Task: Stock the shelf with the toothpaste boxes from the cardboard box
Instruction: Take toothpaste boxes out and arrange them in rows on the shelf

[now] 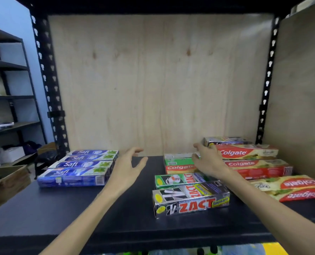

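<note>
Over the shelf, your left hand hovers open and empty; your right hand seems to touch a silver toothpaste box.

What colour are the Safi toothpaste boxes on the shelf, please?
Blue, with green leaf accents: the Safi boxes, in the head view.

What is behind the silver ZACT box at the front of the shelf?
Directly behind the silver ZACT box lies a green ZACT box. The right hand and forearm cover its far right end.
</note>
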A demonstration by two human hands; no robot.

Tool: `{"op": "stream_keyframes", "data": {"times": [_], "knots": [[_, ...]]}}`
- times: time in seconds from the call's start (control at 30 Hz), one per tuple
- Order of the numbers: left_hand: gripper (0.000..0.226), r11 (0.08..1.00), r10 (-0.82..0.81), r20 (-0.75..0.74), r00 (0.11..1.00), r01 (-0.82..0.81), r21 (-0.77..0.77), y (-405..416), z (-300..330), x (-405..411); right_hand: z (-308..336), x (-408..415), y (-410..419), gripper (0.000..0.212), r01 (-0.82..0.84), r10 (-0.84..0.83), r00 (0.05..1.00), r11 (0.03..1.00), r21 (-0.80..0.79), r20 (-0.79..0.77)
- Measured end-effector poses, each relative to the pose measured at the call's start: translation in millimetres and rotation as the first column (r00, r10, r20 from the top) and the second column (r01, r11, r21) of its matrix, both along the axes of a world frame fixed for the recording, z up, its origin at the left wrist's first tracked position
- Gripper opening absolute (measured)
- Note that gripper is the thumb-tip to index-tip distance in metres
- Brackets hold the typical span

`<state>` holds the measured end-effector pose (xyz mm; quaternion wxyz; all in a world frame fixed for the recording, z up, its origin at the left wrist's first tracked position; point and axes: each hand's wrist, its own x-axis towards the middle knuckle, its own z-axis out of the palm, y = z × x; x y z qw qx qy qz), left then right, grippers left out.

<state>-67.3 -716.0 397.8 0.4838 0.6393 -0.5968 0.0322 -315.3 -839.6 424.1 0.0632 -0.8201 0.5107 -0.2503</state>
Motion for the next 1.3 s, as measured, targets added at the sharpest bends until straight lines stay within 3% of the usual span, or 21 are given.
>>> {"op": "stream_keyframes", "data": {"times": [0.13,0.27,0.37,0.53,0.63,0.8,0.93,1.1,1.17,1.3], "knots": [[0.033,0.998,-0.029,-0.015,0.999,0.030,0.055,-33.9,-5.3,-1.0,1.7,5.5,-17.5,0.044,-0.019,0.030,0.992,0.996,0.092,-0.122],[0.026,0.980,-0.107,-0.033,0.994,0.111,0.165,-55.8,-11.6,5.8,-3.6,23.0,-28.5,0.041,-0.070,0.079,0.987,0.995,0.065,-0.139],[0.029,0.964,-0.150,0.086,0.985,0.126,0.235,-62.6,-9.4,14.5,-0.7,45.8,-30.1,0.041,-0.151,0.167,0.972,0.983,0.101,-0.166],[0.022,0.950,-0.111,0.287,0.951,0.017,0.311,-58.5,6.0,51.8,1.8,71.0,-39.3,0.037,-0.318,0.326,0.944,0.941,0.115,-0.058],[0.025,0.948,-0.072,0.288,0.955,-0.024,0.317,-56.8,8.9,73.8,7.8,68.4,-51.5,0.030,-0.372,0.366,0.928,0.923,0.100,0.073],[0.021,0.922,-0.077,0.301,0.951,-0.046,0.384,-69.8,10.2,92.3,7.4,70.4,-70.4,0.029,-0.381,0.377,0.924,0.919,0.105,0.060],[0.015,0.915,-0.059,0.404,0.913,-0.113,0.388,-74.0,14.6,101.5,4.9,72.3,-79.5,0.034,-0.409,0.407,0.912,0.906,0.103,0.049],[0.031,0.840,0.001,0.592,0.806,-0.322,0.436,-75.7,25.8,105.1,4.4,78.6,-90.7,0.041,-0.416,0.418,0.908,0.908,0.055,-0.018],[0.030,0.846,0.003,0.574,0.819,-0.309,0.435,-78.1,23.5,105.8,4.3,80.6,-94.0,0.042,-0.403,0.403,0.915,0.914,0.038,0.006],[0.017,0.962,0.013,0.387,0.922,-0.118,0.248,-80.5,14.8,113.8,-3.1,80.3,-98.1,0.049,-0.408,0.405,0.912,0.912,0.051,0.063]]}}
